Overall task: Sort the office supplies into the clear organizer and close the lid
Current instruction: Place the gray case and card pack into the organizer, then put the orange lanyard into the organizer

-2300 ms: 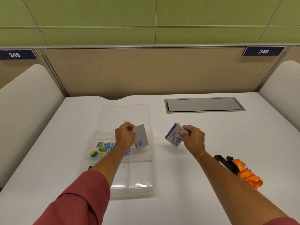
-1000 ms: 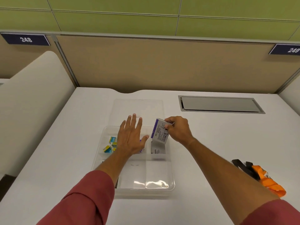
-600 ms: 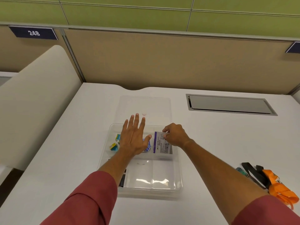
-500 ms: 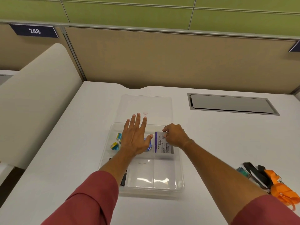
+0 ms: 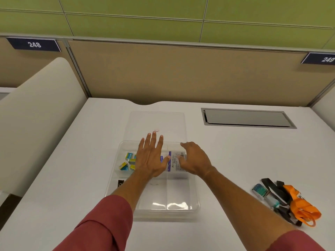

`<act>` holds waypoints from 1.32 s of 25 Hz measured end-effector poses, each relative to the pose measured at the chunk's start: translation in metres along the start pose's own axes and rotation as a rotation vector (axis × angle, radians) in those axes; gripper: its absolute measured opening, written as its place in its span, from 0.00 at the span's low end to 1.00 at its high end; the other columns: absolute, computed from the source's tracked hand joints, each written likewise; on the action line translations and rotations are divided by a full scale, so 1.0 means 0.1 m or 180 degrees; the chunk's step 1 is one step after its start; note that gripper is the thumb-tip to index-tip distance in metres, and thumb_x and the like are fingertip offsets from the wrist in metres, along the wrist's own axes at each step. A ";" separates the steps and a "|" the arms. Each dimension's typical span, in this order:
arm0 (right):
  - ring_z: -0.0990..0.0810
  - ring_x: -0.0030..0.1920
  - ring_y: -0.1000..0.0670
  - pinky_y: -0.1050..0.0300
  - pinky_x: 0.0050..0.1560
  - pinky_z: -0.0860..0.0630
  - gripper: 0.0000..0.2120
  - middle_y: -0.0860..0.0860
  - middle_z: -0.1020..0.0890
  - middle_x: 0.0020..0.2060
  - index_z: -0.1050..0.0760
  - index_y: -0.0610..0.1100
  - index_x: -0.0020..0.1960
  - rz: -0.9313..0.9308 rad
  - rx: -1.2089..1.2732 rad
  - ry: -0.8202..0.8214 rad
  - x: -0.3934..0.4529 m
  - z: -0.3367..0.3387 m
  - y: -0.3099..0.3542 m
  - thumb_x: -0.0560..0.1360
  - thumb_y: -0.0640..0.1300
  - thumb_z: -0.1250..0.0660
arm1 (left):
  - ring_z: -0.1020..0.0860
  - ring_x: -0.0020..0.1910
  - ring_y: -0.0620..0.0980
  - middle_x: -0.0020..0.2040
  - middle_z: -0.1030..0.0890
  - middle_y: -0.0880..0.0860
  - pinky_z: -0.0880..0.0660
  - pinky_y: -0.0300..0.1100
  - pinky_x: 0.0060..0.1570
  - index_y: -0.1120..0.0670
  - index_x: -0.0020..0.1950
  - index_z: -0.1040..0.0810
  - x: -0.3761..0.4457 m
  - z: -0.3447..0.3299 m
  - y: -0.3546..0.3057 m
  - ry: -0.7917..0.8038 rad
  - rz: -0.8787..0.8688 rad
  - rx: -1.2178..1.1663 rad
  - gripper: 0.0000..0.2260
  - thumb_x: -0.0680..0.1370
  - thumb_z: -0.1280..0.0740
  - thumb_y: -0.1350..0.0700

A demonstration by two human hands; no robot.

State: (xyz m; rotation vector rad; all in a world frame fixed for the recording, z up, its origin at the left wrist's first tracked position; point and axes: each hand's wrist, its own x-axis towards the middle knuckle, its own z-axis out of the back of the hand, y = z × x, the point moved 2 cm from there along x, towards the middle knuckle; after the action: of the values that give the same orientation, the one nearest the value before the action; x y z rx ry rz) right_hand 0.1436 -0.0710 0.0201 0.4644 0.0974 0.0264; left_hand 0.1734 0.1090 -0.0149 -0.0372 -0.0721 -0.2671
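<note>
We see the purple-edged box [image 5: 175, 162] lying flat in the clear organizer's [image 5: 195, 205] far right compartment. Our right hand [image 5: 194, 160] hovers over it, fingers loose; our left hand [image 5: 151, 156] is spread flat alongside.

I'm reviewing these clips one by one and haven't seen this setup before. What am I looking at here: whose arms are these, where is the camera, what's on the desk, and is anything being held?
There is no machine: a person works with bare hands, and the single camera sits on their head, looking forward and down. The left hand is spread flat over the clear organizer, and the right hand hovers open beside it; neither grips anything. Under them, a white packet with a purple edge lies in a far right compartment. Small blue and yellow boxes sit in a far left compartment. The organizer's clear lid lies open on the white desk behind it. To the right on the desk lie an orange and black lanyard bundle and a small teal item.
</note>
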 end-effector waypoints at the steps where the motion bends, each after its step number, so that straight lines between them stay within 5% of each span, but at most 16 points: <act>1: 0.36 0.73 0.44 0.47 0.70 0.34 0.33 0.44 0.35 0.73 0.40 0.46 0.75 -0.0004 -0.0086 -0.0057 -0.07 0.00 -0.04 0.74 0.56 0.35 | 0.58 0.78 0.57 0.79 0.59 0.57 0.72 0.50 0.68 0.50 0.78 0.59 -0.02 0.02 -0.05 -0.0021 -0.0029 -0.0022 0.39 0.74 0.53 0.31; 6: 0.52 0.78 0.44 0.49 0.76 0.52 0.40 0.44 0.49 0.78 0.52 0.47 0.78 -0.0169 -0.0482 -0.0340 -0.43 -0.01 -0.29 0.75 0.65 0.43 | 0.61 0.77 0.56 0.79 0.61 0.56 0.70 0.51 0.70 0.49 0.78 0.61 -0.12 0.12 -0.36 -0.0036 -0.0248 -0.0193 0.39 0.74 0.53 0.31; 12: 0.56 0.78 0.44 0.50 0.76 0.58 0.40 0.44 0.53 0.78 0.55 0.49 0.78 -0.0716 -0.0590 -0.0676 -1.00 0.02 -0.69 0.75 0.67 0.48 | 0.64 0.77 0.54 0.78 0.63 0.54 0.71 0.50 0.70 0.49 0.78 0.63 -0.35 0.10 -0.90 0.0017 -0.0596 -0.0455 0.39 0.75 0.53 0.31; 22: 0.52 0.78 0.43 0.46 0.76 0.51 0.39 0.43 0.48 0.78 0.53 0.48 0.78 -0.1456 -0.0526 -0.0841 -1.81 0.24 -1.37 0.75 0.65 0.45 | 0.62 0.77 0.55 0.79 0.61 0.55 0.67 0.51 0.73 0.49 0.78 0.60 -0.67 0.00 -1.86 0.0133 -0.1209 -0.0545 0.38 0.75 0.52 0.32; 33: 0.37 0.69 0.38 0.44 0.70 0.39 0.33 0.41 0.34 0.70 0.41 0.45 0.74 -0.2018 -0.0475 -0.0915 -2.19 0.73 -2.35 0.72 0.51 0.36 | 0.61 0.78 0.55 0.79 0.60 0.56 0.63 0.51 0.73 0.49 0.78 0.60 -0.90 -0.01 -2.77 0.0233 -0.1125 -0.0428 0.37 0.76 0.49 0.34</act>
State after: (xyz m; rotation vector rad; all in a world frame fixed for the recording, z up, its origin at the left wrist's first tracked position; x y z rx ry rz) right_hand -0.0667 -0.3244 -0.0012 0.2684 -0.0432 -0.6497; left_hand 0.0131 -0.1343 -0.0152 -0.1489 0.0131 -0.6260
